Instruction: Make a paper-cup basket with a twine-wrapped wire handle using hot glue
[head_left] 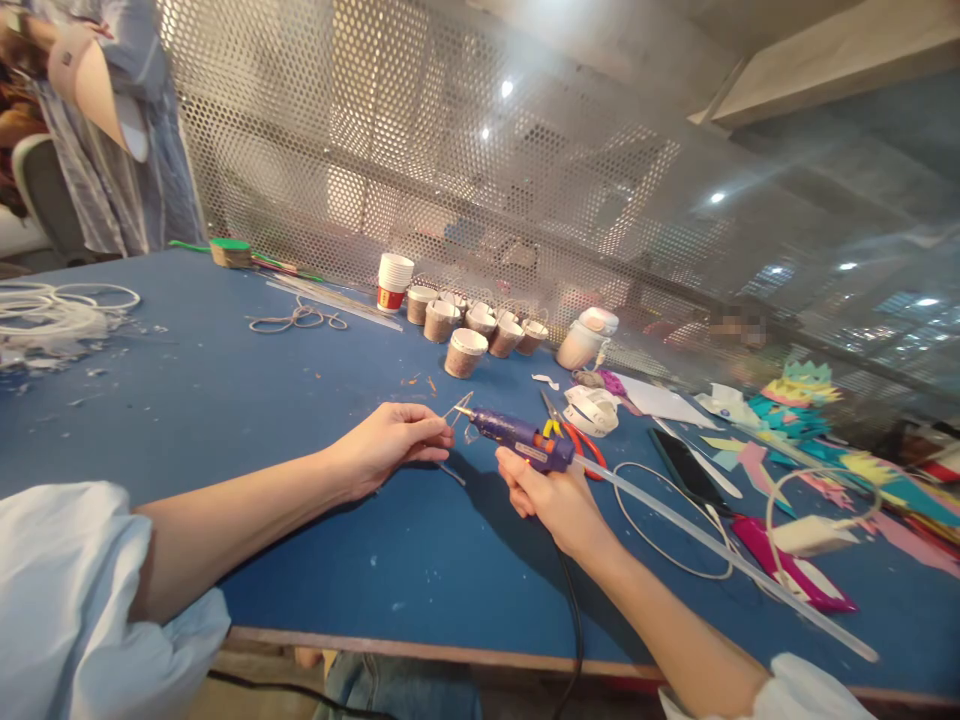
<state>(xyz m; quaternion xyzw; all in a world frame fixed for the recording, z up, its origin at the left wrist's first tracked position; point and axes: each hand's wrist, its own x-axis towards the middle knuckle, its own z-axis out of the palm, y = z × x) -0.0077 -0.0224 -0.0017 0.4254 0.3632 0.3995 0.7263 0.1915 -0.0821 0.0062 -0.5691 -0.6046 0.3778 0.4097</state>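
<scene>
My right hand (551, 492) is wrapped round the handle of a dark blue glue gun (514, 432), its nozzle pointing left. A long translucent glue stick (697, 545) juts out of the back of the gun, and a black cord (571, 600) hangs below. Just left of the nozzle, my left hand (391, 445) pinches a thin pale strand of string (459, 406) between thumb and fingers. The nozzle tip is at or very close to this strand; I cannot tell whether they touch. A short end of cord (452, 474) shows beneath my left fingers.
Several small brown cups (466, 355) and a stack of paper cups (394, 280) stand farther back. Pliers (583, 445), a tape roll (591, 410), a phone (684, 465) and a pink pouch (791, 565) lie right. White cord (56, 310) is coiled left. A person (127, 110) stands beyond the table.
</scene>
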